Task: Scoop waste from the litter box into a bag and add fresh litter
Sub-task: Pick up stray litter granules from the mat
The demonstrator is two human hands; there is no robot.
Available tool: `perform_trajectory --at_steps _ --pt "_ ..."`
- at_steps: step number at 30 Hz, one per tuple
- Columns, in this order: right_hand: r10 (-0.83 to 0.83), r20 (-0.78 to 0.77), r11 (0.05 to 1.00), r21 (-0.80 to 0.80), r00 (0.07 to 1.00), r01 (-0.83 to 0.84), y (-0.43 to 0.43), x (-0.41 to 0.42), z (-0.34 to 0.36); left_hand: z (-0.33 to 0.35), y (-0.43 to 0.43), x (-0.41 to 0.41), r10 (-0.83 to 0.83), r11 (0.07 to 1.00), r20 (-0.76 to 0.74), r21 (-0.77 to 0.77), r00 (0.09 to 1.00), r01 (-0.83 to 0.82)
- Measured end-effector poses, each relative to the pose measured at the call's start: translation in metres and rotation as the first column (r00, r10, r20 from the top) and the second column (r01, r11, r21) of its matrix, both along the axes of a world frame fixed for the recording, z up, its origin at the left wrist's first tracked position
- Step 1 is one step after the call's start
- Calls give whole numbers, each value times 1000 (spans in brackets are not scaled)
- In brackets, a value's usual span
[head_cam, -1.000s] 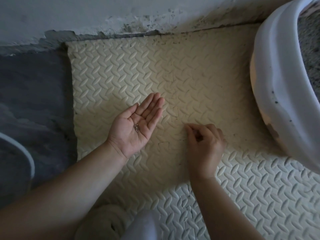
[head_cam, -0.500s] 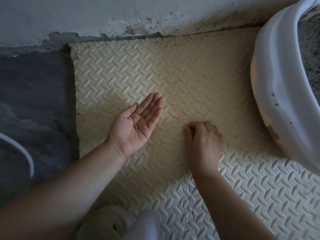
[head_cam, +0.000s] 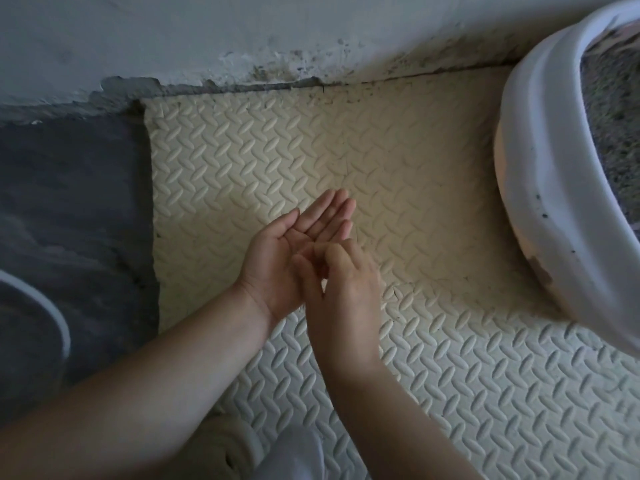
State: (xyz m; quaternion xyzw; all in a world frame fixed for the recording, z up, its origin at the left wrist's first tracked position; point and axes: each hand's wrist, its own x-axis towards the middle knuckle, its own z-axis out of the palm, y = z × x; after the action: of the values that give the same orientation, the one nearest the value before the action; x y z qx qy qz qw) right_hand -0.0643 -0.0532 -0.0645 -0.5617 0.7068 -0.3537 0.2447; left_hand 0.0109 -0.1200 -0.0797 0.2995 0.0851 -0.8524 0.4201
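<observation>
My left hand [head_cam: 277,258] and right hand [head_cam: 343,289] are bare, and both forearms [head_cam: 156,375] run bare to the bottom edge. Low between them shows pale grey-white cloth [head_cam: 294,455] I wear, beside a rounded beige shape [head_cam: 221,448] too dim to name.

Litter box [head_cam: 545,161] on mat [head_cam: 398,133], far right.

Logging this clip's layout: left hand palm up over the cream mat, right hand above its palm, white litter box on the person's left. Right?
Not quite. The head view shows the white litter box on the person's right, not left. The rest holds: left hand palm up over the cream mat, right hand above its palm.
</observation>
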Motion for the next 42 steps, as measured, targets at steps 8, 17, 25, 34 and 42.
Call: perform_trajectory --at_steps 8,17,25,34,42 --pt "-66 67 993 -89 996 72 7 1 3 0 2 0 -39 999 -20 -37 999 38" --pt "-74 93 985 -147 993 88 8 -8 2 -5 -5 11 -8 1000 -5 -18 1000 8" --pt "-256 -15 961 104 967 256 11 -50 -37 -7 -1 31 69 998 -24 3 997 -69" --pt "-341 -101 925 137 934 353 -8 -43 -43 -9 6 32 52 998 -34 30 998 -51" --pt "-273 -178 952 90 946 291 -16 -42 -48 -9 4 33 51 998 -7 39 999 -51"
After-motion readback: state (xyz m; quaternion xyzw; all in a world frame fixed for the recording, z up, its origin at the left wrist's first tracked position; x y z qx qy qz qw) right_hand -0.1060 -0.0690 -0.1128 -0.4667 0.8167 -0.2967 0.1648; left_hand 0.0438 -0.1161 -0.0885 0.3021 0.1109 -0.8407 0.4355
